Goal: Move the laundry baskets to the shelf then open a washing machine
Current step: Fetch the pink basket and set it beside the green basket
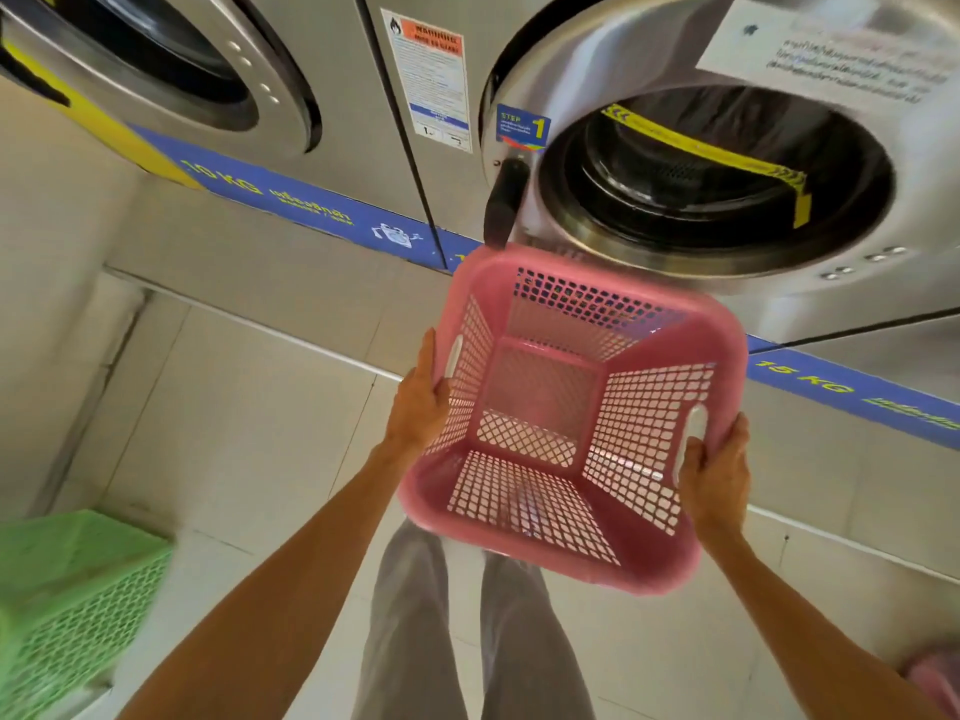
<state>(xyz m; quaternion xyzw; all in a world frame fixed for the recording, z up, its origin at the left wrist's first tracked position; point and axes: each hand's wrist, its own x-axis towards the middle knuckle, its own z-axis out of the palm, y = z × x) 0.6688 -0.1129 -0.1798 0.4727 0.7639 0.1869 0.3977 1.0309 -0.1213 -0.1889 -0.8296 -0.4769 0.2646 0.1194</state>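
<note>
Head view: pink basket point(566, 407) held empty in mid-air before the washing machine point(717, 168); left hand point(418, 402) and right hand point(714, 472) clasp opposite rims. Shelf not visible.

There is a single view, from a wide-angle camera worn on the person's head. It looks forward and steeply down past both forearms, close to the left hand point(420, 402) and right hand point(716, 472). Beyond the hands stand the washing machine fronts point(717, 163), tilted in frame; below the hands lie the tiled floor point(249, 407) and trouser legs point(467, 641).
</note>
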